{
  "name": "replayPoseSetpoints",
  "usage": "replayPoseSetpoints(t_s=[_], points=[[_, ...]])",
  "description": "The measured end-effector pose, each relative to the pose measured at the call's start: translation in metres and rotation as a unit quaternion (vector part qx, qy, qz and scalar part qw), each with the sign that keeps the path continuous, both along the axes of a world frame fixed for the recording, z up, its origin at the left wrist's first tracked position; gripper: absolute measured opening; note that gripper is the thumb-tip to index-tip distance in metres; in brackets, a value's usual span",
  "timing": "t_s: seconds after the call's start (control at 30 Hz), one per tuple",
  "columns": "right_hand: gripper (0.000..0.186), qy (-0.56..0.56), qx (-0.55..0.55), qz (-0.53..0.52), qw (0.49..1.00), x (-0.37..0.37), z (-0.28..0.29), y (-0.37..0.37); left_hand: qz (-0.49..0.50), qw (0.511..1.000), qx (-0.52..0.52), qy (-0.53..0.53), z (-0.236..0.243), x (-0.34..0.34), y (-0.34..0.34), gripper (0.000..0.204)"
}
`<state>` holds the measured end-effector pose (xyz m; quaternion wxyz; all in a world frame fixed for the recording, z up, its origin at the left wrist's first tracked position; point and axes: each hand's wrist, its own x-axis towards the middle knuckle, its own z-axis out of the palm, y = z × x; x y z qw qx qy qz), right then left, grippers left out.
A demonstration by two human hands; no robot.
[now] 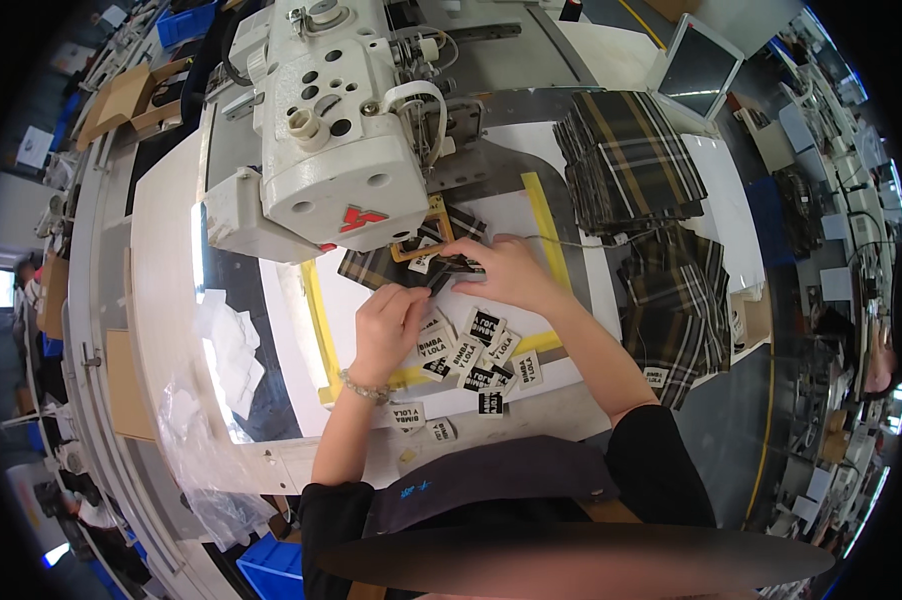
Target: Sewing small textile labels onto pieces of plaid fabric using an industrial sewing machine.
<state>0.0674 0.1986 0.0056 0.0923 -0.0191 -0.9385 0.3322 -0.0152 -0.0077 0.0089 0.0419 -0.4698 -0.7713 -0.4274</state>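
A plaid fabric piece (367,267) in dark green, tan and white lies under the head of a white industrial sewing machine (346,165). My left hand (389,318) is closed in a pinch at the fabric's near edge, by a dark fold. From the right, my right hand (511,272) grips the same edge, its index fingertip beside a yellowish clamp frame (408,250). A cream label (421,264) lies on the fabric by that frame. Several loose black and cream labels (464,353) lie overlapping just nearer than my hands. The needle area is hidden by the machine head.
Stacked plaid pieces (636,160) stand at the right, with more plaid fabric (676,300) draped nearer me. White paper scraps (233,350) and a clear plastic bag (206,465) lie left. Yellow tape (543,225) borders the white work sheet. A screen (701,65) stands far right.
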Motion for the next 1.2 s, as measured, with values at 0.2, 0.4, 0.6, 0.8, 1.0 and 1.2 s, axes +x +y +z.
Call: replayPoseSetpoints(t_s=[0.2, 0.4, 0.6, 0.8, 1.0, 1.2], points=[[0.017, 0.111, 0.007, -0.032, 0.993, -0.014, -0.034, 0.008, 0.029, 0.999, 0.019, -0.008, -0.001, -0.001, -0.005, 0.01], [0.023, 0.136, 0.111, 0.041, 0.984, 0.02, -0.03, 0.005, 0.019, 0.999, -0.015, 0.033, -0.002, 0.008, -0.013, 0.012], [0.027, 0.124, 0.074, 0.067, 0.987, 0.084, 0.013, -0.008, -0.052, 0.996, 0.02, 0.075, 0.007, 0.031, -0.014, 0.016], [0.028, 0.111, 0.002, 0.058, 0.992, 0.124, 0.061, -0.024, -0.157, 0.985, 0.07, 0.03, 0.013, 0.048, -0.029, 0.035], [0.031, 0.087, -0.055, 0.075, 0.992, 0.116, 0.081, -0.03, -0.189, 0.978, 0.048, 0.068, 0.037, 0.073, -0.033, 0.032], [0.037, 0.14, -0.002, -0.049, 0.989, 0.1, 0.108, -0.008, -0.133, 0.987, 0.085, 0.041, 0.047, 0.088, -0.06, 0.027]])
